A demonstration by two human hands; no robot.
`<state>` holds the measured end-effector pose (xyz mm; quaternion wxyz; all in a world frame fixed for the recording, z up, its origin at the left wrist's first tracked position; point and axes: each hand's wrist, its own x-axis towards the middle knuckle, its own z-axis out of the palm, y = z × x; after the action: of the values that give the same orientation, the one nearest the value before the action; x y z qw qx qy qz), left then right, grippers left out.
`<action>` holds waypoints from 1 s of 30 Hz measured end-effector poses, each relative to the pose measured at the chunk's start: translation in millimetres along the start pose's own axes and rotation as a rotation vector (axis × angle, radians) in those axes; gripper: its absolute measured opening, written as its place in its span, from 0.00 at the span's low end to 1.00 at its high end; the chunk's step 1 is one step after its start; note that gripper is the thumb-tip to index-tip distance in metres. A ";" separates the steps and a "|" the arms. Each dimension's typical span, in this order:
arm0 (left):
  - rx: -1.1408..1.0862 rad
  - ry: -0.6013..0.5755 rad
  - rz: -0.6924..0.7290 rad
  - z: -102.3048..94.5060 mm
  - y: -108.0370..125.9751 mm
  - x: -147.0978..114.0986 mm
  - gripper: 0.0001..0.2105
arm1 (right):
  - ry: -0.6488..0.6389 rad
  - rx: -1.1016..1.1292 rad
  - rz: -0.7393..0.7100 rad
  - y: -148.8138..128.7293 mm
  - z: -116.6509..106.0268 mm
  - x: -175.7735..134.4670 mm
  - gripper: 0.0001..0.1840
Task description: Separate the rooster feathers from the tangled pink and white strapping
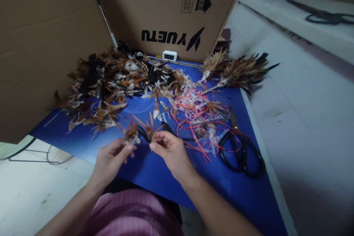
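Note:
My left hand pinches a small tuft of brown feathers between thumb and fingertips. Close beside it, my right hand is closed on another thin bunch of brown feathers, with the tips pointing up. Both hands are held over the front of the blue table. A large heap of loose brown, black and white feathers lies just behind them. To the right of my right hand is a tangle of pink and white string.
Black-handled scissors lie at the table's right side. Two bound feather bundles on sticks rest at the back right, by a small white digital timer. Cardboard panels stand behind and left. More scissors lie on a ledge.

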<state>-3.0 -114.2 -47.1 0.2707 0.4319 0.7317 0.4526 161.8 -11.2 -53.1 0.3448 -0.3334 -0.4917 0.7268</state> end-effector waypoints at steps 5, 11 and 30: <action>-0.184 -0.113 -0.044 28.7 16.9 -4.7 0.10 | -0.034 0.004 -0.022 -3.0 1.2 -3.4 0.06; -0.221 -0.163 -0.046 37.1 22.0 -5.6 0.09 | -0.024 -0.035 -0.042 -2.7 -0.7 -3.5 0.05; 0.194 0.713 -0.037 -139.8 -25.7 54.5 0.12 | 0.058 -0.205 -0.053 2.5 0.3 -3.9 0.07</action>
<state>-149.2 -131.9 -8.4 -0.0350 0.2574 0.8273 0.4981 163.3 -15.2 -54.8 0.3421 -0.3746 -0.5619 0.6534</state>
